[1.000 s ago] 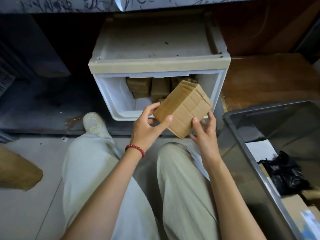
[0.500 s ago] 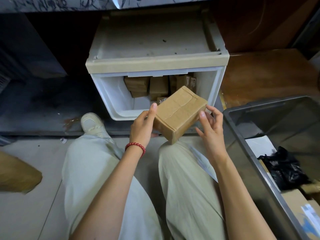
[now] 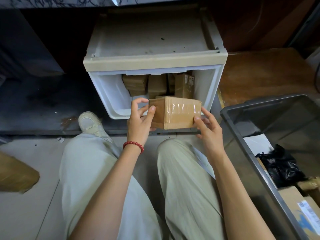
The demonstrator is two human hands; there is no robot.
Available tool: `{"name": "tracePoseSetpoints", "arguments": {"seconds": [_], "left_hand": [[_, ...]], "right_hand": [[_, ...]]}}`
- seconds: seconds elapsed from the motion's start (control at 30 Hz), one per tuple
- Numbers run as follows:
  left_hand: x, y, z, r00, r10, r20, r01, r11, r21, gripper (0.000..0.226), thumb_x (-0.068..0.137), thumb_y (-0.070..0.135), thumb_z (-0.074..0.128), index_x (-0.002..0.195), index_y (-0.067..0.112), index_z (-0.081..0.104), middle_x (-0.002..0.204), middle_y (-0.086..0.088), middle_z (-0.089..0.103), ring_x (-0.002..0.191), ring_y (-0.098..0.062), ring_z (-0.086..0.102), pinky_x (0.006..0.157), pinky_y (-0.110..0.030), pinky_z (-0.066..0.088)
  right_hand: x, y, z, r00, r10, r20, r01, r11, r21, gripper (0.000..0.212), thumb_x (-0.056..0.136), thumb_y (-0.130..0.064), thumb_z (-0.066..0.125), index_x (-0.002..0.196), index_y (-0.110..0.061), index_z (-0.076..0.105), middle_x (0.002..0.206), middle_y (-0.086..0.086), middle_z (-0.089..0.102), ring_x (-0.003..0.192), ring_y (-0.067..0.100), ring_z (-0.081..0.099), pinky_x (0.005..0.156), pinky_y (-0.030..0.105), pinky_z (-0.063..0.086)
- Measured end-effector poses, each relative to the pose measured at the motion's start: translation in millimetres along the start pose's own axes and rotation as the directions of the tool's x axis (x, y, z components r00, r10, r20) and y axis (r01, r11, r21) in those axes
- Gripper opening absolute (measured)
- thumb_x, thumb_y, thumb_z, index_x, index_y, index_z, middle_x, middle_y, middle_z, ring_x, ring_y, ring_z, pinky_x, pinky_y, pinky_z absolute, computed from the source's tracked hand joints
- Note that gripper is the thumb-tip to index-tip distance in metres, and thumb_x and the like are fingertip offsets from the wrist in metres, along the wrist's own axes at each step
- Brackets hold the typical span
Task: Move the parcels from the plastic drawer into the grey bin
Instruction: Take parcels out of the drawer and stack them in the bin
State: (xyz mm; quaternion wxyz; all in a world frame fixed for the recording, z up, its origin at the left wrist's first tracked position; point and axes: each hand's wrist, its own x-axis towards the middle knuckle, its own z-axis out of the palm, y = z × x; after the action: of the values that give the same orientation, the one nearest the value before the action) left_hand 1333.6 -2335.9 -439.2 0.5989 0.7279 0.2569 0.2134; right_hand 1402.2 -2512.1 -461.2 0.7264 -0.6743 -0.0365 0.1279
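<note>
A: Where's the parcel [image 3: 174,115]?
B: Out of the plastic drawer [image 3: 107,94]. It's in the air just in front of the drawer's open mouth, above the knees. It isn't over the grey bin [image 3: 259,103] yet. The bin sits to the right, near but apart.
A: Grip?
B: Two-handed. Left hand [image 3: 140,122] takes the left end, thumb on the near face, index hooked over the top corner. Right hand [image 3: 209,130] takes the right end, thumb on the lower near corner, other fingers [image 3: 207,113] round the side, partly hidden. Both sets of fingers are grasping the parcel, none released.
A: Why both hands for one box?
B: My guess: the near face is covered in glossy tape [image 3: 183,108], so it's slick, and the box looks wide for one palm. Pinching the ends keeps it level. It may also be turned for a read, but I can't see a label.
A: What's left?
B: Several brown parcels [image 3: 156,84] upright at the back of the drawer, side by side. I can't count them because the frame hides the tops. Probably mid-task.
A: Bin state?
B: A black bag [image 3: 280,167] and cartons [image 3: 292,198] at the near end. The far end shows bare bottom, so there's room.
A: Next?
B: Swing right, clear the rim, lower it. Don't toss. Main risk is a corner clipping the rim.
</note>
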Motion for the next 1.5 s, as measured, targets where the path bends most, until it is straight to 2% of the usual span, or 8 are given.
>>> {"name": "tracePoseSetpoints", "arguments": {"seconds": [0.17,0.33,0.63,0.8,1.03,1.2,1.33,1.5], "left_hand": [[1,1,0,1.0,0.016,-0.019,-0.015,0.999,0.051,0.023,0.095,0.03,0.058,0.117,0.024,0.057,0.125,0.005,0.058,0.086,-0.004,0.067,0.064,-0.036,0.061],[-1,1,1,1.0,-0.017,-0.005,0.017,0.997,0.074,0.034,0.091,0.04,0.061,0.121,0.026,0.058,0.092,0.028,0.06,0.081,-0.005,0.07,0.065,-0.033,0.06],[0,2,0,0.993,-0.028,0.112,0.018,0.995,0.095,0.058,0.064,0.074,0.06,0.114,0.046,0.062,0.119,0.007,0.063,0.087,-0.02,0.067,0.078,-0.034,0.059],[0,1,10,0.976,0.016,0.216,-0.048,0.988,0.144,0.077,0.06,0.077,0.057,0.128,0.039,0.057,0.126,0.003,0.05,0.095,-0.005,0.063,0.087,-0.03,0.056],[5,18,50,0.95,0.016,0.313,-0.036,0.998,0.056,0.054,0.065,0.075,0.056,0.114,0.054,0.057,0.13,0.005,0.052,0.106,-0.004,0.062,0.097,-0.042,0.05],[-2,35,106,0.911,0.128,0.392,-0.155,0.987,0.036,0.039,0.085,0.053,0.059,0.121,0.038,0.054,0.124,0.007,0.061,0.099,0.01,0.057,0.077,-0.003,0.042],[-18,42,159,0.837,0.147,0.528,-0.218,0.973,0.074,0.039,0.09,0.05,0.056,0.125,0.034,0.05,0.12,0.013,0.063,0.109,-0.003,0.058,0.094,-0.022,0.047],[-33,63,225,0.687,0.229,0.69,-0.428,0.894,0.129,0.042,0.089,0.048,0.06,0.124,0.029,0.05,0.12,0.012,0.061,0.104,-0.002,0.053,0.09,-0.019,0.042]], "right_hand": [[-1,-2,4,1.0,0.011,-0.021,-0.011,1.0,-0.022,0.052,0.09,-0.026,0.066,0.138,-0.022,0.046,0.11,-0.018,0.06,0.098,-0.003,0.059,0.08,0.017,0.05],[-1,-1,4,0.999,0.033,-0.035,-0.033,0.999,0.003,0.057,0.088,-0.026,0.068,0.14,-0.017,0.045,0.117,-0.012,0.061,0.099,-0.005,0.059,0.073,0.01,0.048],[2,-2,-3,0.993,0.044,-0.107,-0.041,0.999,0.027,0.052,0.089,-0.024,0.068,0.136,-0.016,0.046,0.121,-0.004,0.062,0.09,-0.008,0.062,0.061,0.004,0.045],[1,-6,-10,0.988,0.08,-0.132,-0.07,0.995,0.077,0.039,0.087,-0.041,0.066,0.116,-0.016,0.06,0.112,0.0,0.069,0.096,0.009,0.068,0.067,0.014,0.05],[-8,-22,-31,0.983,0.163,-0.087,-0.122,0.928,0.351,0.039,0.089,-0.036,0.064,0.118,-0.023,0.042,0.112,0.005,0.07,0.101,0.021,0.07,0.076,0.039,0.06],[-13,-38,-78,0.957,0.084,-0.279,0.012,0.946,0.325,0.032,0.091,-0.032,0.064,0.114,-0.026,0.044,0.116,0.003,0.069,0.099,0.018,0.07,0.083,0.047,0.056],[-23,-42,-127,0.885,0.034,-0.464,0.083,0.97,0.229,0.046,0.089,-0.031,0.067,0.127,-0.022,0.042,0.125,0.004,0.062,0.104,0.017,0.068,0.087,0.052,0.056],[-46,-39,-190,0.777,0.006,-0.629,0.09,0.989,0.121,0.047,0.088,-0.037,0.067,0.129,-0.026,0.047,0.124,-0.003,0.061,0.105,0.01,0.066,0.087,0.039,0.056]]}}
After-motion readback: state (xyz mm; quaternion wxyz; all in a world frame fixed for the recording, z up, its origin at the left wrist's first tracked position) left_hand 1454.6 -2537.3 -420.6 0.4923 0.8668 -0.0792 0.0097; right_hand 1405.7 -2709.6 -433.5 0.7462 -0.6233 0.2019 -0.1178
